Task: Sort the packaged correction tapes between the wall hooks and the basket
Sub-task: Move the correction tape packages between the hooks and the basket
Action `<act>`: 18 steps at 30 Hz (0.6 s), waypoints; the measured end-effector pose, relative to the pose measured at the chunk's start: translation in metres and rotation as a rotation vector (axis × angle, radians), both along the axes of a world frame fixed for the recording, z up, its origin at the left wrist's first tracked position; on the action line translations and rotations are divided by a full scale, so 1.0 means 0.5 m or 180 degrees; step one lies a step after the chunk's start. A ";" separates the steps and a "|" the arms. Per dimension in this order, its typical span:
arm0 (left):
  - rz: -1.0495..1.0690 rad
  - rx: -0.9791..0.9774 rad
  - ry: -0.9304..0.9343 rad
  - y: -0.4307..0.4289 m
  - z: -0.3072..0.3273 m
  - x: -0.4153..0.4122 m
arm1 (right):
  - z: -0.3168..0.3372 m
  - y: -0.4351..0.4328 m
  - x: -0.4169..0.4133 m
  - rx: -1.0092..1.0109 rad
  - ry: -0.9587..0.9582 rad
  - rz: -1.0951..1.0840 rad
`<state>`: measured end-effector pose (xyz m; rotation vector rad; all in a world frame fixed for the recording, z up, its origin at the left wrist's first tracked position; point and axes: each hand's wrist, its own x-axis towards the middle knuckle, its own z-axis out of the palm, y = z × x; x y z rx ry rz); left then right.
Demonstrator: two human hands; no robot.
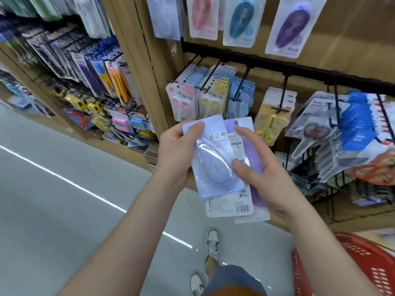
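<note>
Correction tapes (213,165) in lavender blister packs are held as a small fan at the middle of the view, in front of the shelving. The front pack (216,137) is turned face out, with its oval blister showing. Behind it, toward 5 o'clock, a second pack (229,207) is turned back side out, with a barcode seen near its lower edge, and at least one more purple card is partly covered.

The left hand (174,152) is curled round the fan's 9 o'clock edge, the thumb laid on the top corner of the front pack. The fan is grasped from 3 o'clock by the right hand (267,180), with the thumb pressed on the blister and the fingers wrapped behind the cards.

At 12 to 1 o'clock, pink, teal and purple hung tapes (241,20) are displayed on the wooden panel. Just above the hands, scissors packs (205,99) are carried on black hooks (242,84). At 5 o'clock a red basket (363,261) is seen beside the right forearm.
</note>
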<state>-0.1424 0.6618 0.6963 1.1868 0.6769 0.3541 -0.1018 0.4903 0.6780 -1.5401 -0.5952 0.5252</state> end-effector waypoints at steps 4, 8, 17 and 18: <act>0.0138 0.0349 -0.0256 0.040 0.042 0.064 | 0.028 0.042 0.061 -0.0003 -0.0074 0.0261; 0.0201 0.0725 -0.0560 0.074 0.084 0.136 | 0.066 0.071 0.134 0.0036 -0.0277 0.0345; 0.0420 0.1274 -0.1124 0.174 0.168 0.211 | 0.126 0.181 0.254 0.0048 -0.0418 0.0842; 0.0455 0.1349 -0.1126 0.190 0.175 0.218 | 0.130 0.199 0.262 0.0098 -0.0390 0.0823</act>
